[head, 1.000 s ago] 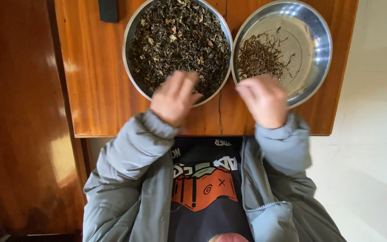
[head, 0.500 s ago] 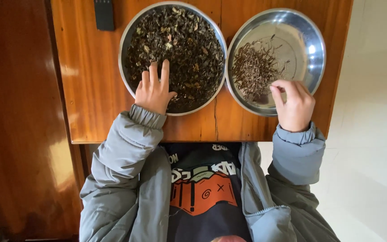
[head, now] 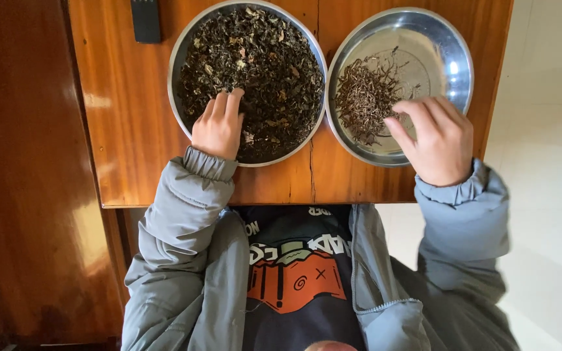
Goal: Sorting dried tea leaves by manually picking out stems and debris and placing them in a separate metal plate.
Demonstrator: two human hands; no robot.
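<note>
I find the view evenly daylit and sharp. Glare sits on the right steel bowl [head: 453, 68] and streaks the wooden table [head: 108, 104]. Pale floor [head: 548, 195] is near overexposed; edges bow slightly.

we look steeply down from our head, close over the table [head: 125, 130], its near edge at our chest.

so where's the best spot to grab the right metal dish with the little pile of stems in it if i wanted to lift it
Probably the bare rim of the right metal dish on its far right side. The dish is shallow with a thin flared lip, so a pinch grip over the edge from the right suits it. The stem pile lies toward the left half, the right hand covers the near edge, and the fuller dish crowds the left side.
</note>
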